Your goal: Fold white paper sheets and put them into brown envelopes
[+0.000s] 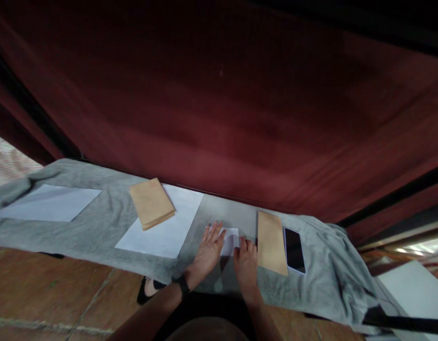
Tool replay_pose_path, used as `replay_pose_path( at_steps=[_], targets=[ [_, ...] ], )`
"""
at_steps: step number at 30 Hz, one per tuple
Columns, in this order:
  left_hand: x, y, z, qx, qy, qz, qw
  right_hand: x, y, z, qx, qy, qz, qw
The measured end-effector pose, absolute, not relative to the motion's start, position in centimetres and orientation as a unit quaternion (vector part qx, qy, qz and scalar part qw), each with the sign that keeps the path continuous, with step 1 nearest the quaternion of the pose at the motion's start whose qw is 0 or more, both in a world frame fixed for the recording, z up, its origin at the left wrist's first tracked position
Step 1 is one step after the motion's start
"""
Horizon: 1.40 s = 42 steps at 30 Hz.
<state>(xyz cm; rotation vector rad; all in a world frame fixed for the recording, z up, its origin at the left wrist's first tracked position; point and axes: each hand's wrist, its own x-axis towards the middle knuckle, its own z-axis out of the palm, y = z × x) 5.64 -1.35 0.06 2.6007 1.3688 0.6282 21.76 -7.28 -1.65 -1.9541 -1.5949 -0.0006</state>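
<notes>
A small white folded sheet of paper (230,241) lies on the grey cloth between my two hands. My left hand (209,248) rests flat on its left side, fingers stretched out and slightly apart. At the paper's right edge, my right hand (246,260) has its fingers bent and close together, thumb and forefinger at the edge. Just right of that hand lies a brown envelope (272,242), and beside it a dark-screened phone (294,251). Left of my hands, a stack of brown envelopes (152,202) sits on large white paper (172,227).
Another white sheet (53,203) lies at the far left of the cloth-covered surface (105,232). A dark red fabric wall (219,118) rises directly behind it. Below is a tiled floor (80,289); a white panel (414,289) stands at the lower right.
</notes>
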Motion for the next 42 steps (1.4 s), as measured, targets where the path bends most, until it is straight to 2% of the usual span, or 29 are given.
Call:
replay_pose_path(
  at_steps=[3,6,10,15,20,28,35,42],
  targets=[
    [6.6,-3.2,-1.4,0.897,0.396,0.178,0.079,21.0,-6.4,-1.6,-0.689,-0.650,0.051,0.317],
    [6.9,-3.9,-2.0,0.909,0.374,0.163,0.087,20.4,-5.6,-2.0,-0.655,-0.698,0.071,0.280],
    [6.2,-3.8,-0.9,0.918,0.352,0.157,0.092,21.3,-4.9,-2.6,-0.649,-0.728,0.031,0.218],
    [5.2,-4.1,1.1,0.943,0.292,0.133,0.088,23.0,-4.7,-3.1,-0.641,-0.744,-0.024,0.187],
    [4.6,-4.4,1.8,0.953,0.257,0.132,0.089,23.6,-5.6,-3.0,-0.626,-0.755,-0.044,0.191],
    [4.6,-4.8,1.4,0.954,0.243,0.142,0.099,23.7,-9.4,-2.6,-0.614,-0.764,0.007,0.198],
    [4.6,-5.0,1.3,0.955,0.231,0.134,0.130,24.0,-11.9,-2.7,-0.582,-0.794,-0.036,0.170],
    [3.6,-5.9,1.5,0.941,0.259,0.140,0.170,24.1,-12.6,-2.7,-0.596,-0.781,-0.041,0.181]
  ],
)
